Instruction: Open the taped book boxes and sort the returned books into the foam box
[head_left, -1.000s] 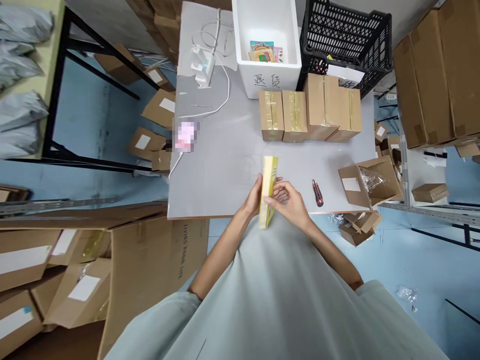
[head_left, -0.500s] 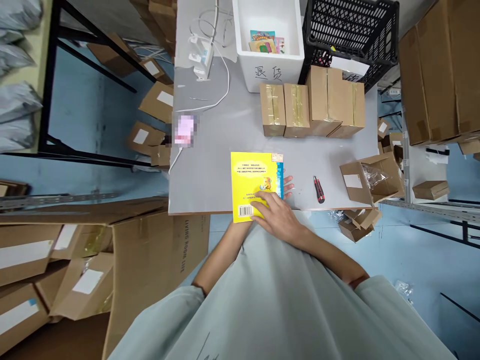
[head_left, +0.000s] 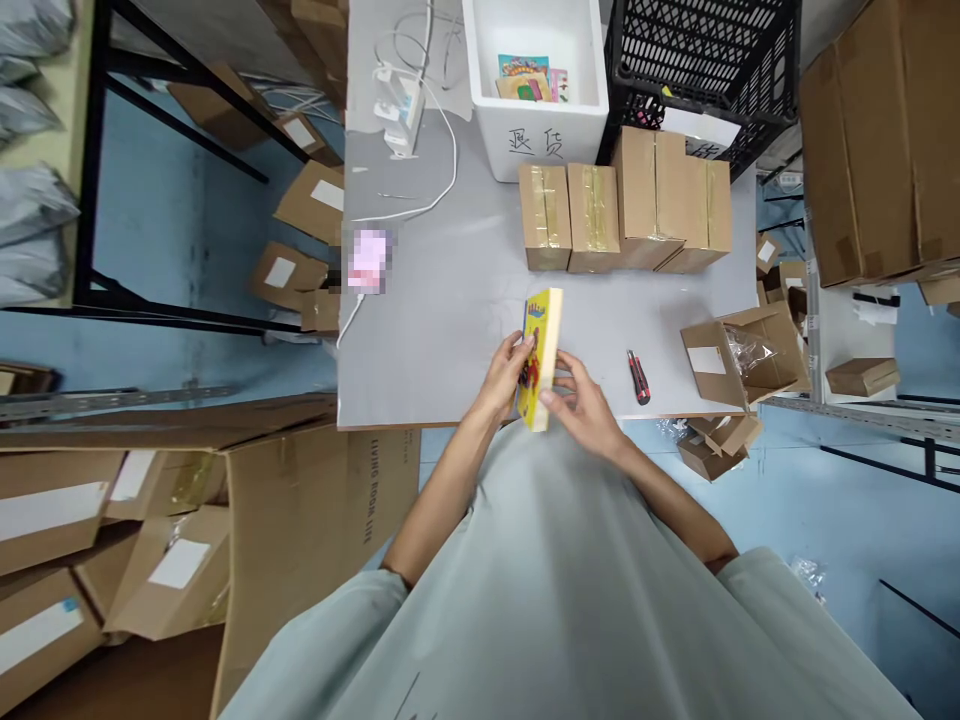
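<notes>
Both hands hold a thick yellow book on edge above the near rim of the grey table. My left hand grips its left face, where a colourful cover picture shows. Against the book's right side, my right hand has its fingers curled round the lower corner. The pale page edges face up and to the right.
A red and black utility knife lies right of the hands. Several taped cardboard boxes stand at the back, with a white foam bin and a black crate behind. An open carton overhangs the right edge. Cartons crowd the floor at left.
Half a second ago the book lay flat with its yellow back cover up under my right hand. Now it is turned up on edge, held between both hands.
</notes>
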